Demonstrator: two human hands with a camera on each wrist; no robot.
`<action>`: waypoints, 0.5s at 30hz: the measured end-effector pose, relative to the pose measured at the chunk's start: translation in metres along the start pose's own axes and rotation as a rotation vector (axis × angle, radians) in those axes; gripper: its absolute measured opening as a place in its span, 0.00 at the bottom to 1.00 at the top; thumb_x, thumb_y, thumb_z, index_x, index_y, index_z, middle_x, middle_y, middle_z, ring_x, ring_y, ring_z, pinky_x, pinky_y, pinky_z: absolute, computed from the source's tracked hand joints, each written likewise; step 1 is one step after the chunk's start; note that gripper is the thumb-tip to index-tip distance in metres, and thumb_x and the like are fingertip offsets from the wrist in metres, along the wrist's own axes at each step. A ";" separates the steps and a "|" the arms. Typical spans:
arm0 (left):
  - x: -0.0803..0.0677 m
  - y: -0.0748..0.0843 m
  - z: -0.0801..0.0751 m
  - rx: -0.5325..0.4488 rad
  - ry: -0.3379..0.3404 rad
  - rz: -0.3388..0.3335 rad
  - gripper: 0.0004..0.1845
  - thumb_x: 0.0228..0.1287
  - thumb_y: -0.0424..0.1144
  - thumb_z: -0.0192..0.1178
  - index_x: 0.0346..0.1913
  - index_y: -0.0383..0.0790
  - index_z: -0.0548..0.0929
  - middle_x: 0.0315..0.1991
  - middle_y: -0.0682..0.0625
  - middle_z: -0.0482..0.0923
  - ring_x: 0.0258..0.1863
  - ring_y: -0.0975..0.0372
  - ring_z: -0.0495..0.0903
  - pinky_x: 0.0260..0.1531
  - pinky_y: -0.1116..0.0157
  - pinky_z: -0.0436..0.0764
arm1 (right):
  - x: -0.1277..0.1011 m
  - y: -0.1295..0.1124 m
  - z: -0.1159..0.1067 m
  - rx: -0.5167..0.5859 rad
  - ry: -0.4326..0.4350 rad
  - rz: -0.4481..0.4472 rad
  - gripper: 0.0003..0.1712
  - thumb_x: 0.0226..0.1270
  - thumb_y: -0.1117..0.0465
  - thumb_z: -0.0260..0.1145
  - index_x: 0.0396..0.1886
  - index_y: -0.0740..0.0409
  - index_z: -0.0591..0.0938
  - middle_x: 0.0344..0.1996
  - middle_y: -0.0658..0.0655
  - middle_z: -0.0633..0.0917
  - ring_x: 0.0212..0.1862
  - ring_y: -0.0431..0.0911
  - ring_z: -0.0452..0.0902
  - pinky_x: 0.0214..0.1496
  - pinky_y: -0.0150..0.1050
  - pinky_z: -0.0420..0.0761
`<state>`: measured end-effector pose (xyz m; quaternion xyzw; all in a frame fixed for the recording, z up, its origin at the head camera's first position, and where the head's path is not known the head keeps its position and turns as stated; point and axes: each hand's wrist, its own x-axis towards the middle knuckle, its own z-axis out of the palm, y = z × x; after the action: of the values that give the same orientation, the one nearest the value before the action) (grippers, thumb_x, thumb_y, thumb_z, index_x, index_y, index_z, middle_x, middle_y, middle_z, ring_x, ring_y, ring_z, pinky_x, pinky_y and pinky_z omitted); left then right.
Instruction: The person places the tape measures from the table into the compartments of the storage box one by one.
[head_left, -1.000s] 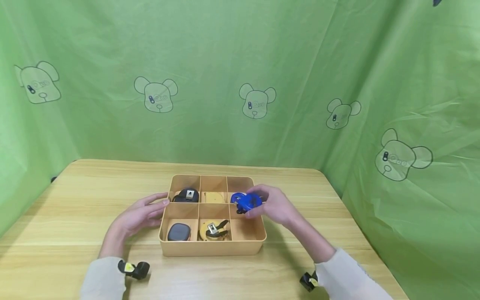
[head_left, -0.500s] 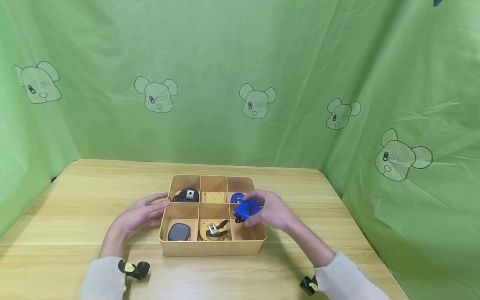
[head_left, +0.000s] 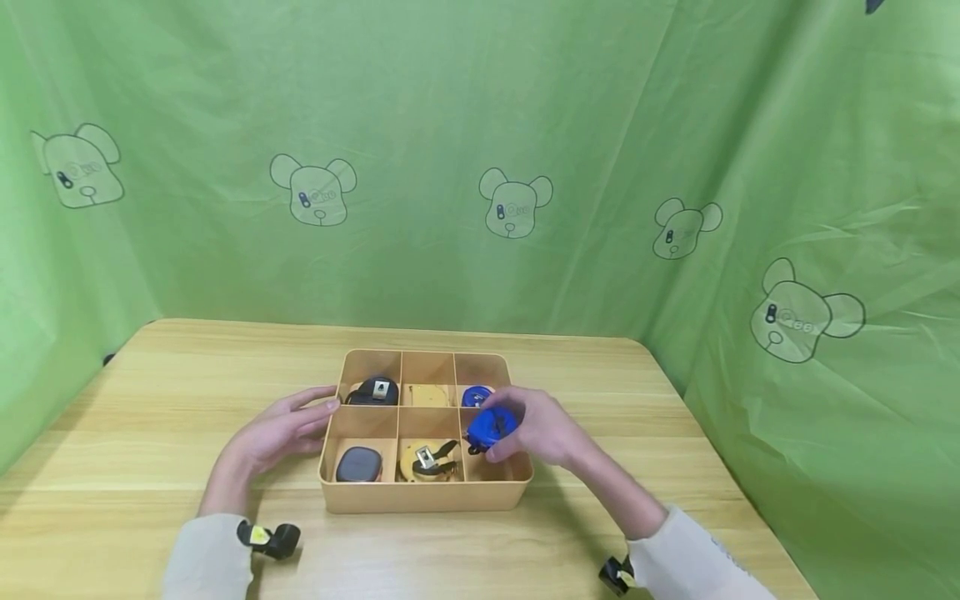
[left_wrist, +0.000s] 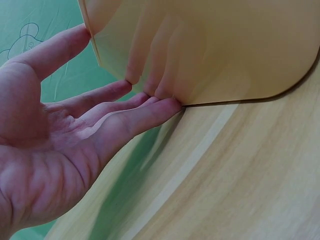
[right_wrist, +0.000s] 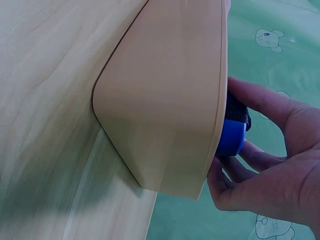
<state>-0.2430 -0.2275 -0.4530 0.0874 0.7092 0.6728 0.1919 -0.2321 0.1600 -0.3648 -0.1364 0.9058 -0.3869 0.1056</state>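
Observation:
My right hand pinches a blue tape measure with a black strap, over the front right compartment of a tan divided box. In the right wrist view the blue tape measure juts above the box's rim, thumb on one side and fingers on the other. Another blue tape measure lies in the back right compartment, partly hidden. My left hand touches the box's left wall, its fingertips against the side in the left wrist view, fingers nearly straight.
A black tape measure sits back left and a dark grey rounded case front left. A yellow tape measure with a black strap lies front middle, a yellow item back middle. Green curtains surround the wooden table.
My right hand has brought the blue tape measure from over the back right compartment toward the front one and lower. The other blue tape measure has come into view. My left hand stays put.

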 end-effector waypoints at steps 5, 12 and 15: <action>0.000 0.001 0.000 0.005 0.005 -0.002 0.40 0.78 0.48 0.53 0.80 0.33 0.47 0.78 0.29 0.52 0.76 0.36 0.56 0.71 0.44 0.70 | 0.000 0.003 0.001 0.009 -0.006 -0.004 0.37 0.37 0.64 0.86 0.54 0.52 0.84 0.57 0.58 0.84 0.54 0.55 0.82 0.58 0.54 0.86; 0.000 0.002 0.001 0.007 0.007 -0.006 0.40 0.78 0.48 0.53 0.81 0.33 0.47 0.78 0.29 0.51 0.76 0.36 0.56 0.71 0.45 0.70 | -0.001 0.005 0.003 -0.011 -0.020 -0.026 0.36 0.38 0.65 0.86 0.53 0.54 0.84 0.58 0.60 0.84 0.55 0.57 0.82 0.60 0.55 0.85; 0.000 0.002 0.001 0.002 0.004 -0.004 0.40 0.78 0.47 0.53 0.80 0.33 0.47 0.78 0.29 0.52 0.76 0.36 0.58 0.71 0.45 0.70 | -0.001 0.006 0.005 -0.031 -0.018 -0.026 0.36 0.38 0.65 0.86 0.53 0.54 0.84 0.58 0.61 0.84 0.55 0.56 0.82 0.60 0.54 0.84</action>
<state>-0.2423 -0.2262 -0.4510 0.0846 0.7103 0.6719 0.1919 -0.2309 0.1611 -0.3726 -0.1533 0.9088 -0.3732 0.1066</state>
